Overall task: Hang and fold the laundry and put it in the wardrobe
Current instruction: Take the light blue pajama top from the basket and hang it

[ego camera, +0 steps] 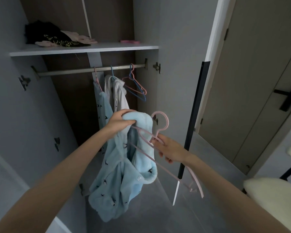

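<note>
The blue garment (123,174) hangs before the open wardrobe (84,49), its top bunched in the left hand's (119,121) curled fingers. The right hand's (171,150) fingers grip a pink hanger (160,112) by its neck, one arm lying across the garment. Behind, clothes hang on the rail (74,72).

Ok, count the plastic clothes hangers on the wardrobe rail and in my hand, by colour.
Pink: 3, the held pink plastic hanger, an empty pink hanger, a loaded pink hanger bearing a hanging light blue garment
Blue: 2, an empty blue hanger, a loaded blue hanger bearing a white garment
Total: 5
</note>
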